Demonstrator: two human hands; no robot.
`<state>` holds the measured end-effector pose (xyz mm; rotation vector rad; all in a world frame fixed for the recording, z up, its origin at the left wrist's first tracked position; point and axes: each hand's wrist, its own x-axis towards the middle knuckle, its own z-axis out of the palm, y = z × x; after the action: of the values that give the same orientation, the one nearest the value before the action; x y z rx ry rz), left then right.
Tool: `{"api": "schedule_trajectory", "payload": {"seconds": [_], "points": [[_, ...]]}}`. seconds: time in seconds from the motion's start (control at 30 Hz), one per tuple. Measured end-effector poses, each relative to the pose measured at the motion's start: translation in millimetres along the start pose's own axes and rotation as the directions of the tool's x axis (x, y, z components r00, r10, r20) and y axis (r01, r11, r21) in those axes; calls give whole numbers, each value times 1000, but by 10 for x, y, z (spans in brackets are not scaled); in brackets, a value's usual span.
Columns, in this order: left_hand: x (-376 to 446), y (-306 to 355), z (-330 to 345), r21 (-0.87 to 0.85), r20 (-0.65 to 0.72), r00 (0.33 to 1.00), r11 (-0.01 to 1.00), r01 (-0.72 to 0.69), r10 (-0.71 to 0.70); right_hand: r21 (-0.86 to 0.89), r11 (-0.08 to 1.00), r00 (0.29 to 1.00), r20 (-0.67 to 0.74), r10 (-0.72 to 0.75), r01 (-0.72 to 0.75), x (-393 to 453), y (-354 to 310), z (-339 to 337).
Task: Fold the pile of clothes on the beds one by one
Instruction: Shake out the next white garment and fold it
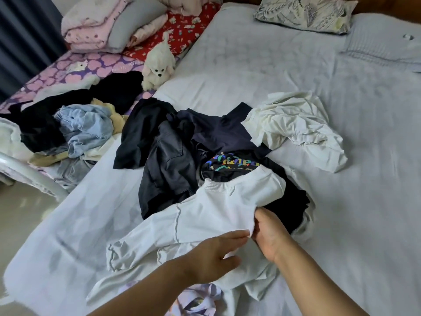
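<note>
A white sweatshirt (205,215) with a ribbed collar lies crumpled across the near part of the big bed (341,156), partly over a heap of dark clothes (173,151). My right hand (271,236) grips a fold of the sweatshirt's edge. My left hand (214,256) pinches the same white cloth just beside it, thumb and fingers closed on the fabric. A black shirt with coloured lettering (230,166) peeks out behind the collar. A crumpled cream garment (296,128) lies to the right of the heap.
A second pile with black, light blue denim and beige clothes (75,128) sits on the small bed at left. A white plush dog (158,62) stands between the beds. Folded blankets (95,23) and pillows (305,12) lie at the head ends. A patterned lilac garment (196,302) lies under my arms.
</note>
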<state>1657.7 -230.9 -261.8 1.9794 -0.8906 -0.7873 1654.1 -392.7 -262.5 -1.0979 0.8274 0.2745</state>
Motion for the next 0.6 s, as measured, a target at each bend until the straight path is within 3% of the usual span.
{"api": "schedule_trajectory", "payload": {"seconds": [0.2, 0.3, 0.37, 0.43, 0.5, 0.57, 0.6], "points": [[-49, 353, 146, 45, -10, 997, 996, -73, 74, 170, 985, 999, 33, -34, 28, -483, -15, -285], [-115, 585, 329, 64, 85, 991, 992, -111, 105, -86, 987, 987, -66, -144, 138, -793, 3, -479], [-179, 747, 461, 88, 73, 991, 989, -119, 112, -103, 979, 974, -125, -189, 177, -999, -6, -640], [-232, 931, 568, 97, -181, 981, 994, -56, 73, -38, 975, 964, -142, -223, 220, -1281, -41, -823], [-227, 1087, 628, 45, -499, 866, 998, 40, -13, 28, 966, 962, -108, -252, 257, -1557, -48, -999], [-175, 1301, 695, -14, -610, 785, 992, 122, -105, 139, 952, 962, -38, -272, 274, -1892, -37, -1207], [-150, 1448, 743, -106, -564, 802, 980, 166, -197, 184, 942, 958, 4, -287, 281, -2083, -36, -1322]]}}
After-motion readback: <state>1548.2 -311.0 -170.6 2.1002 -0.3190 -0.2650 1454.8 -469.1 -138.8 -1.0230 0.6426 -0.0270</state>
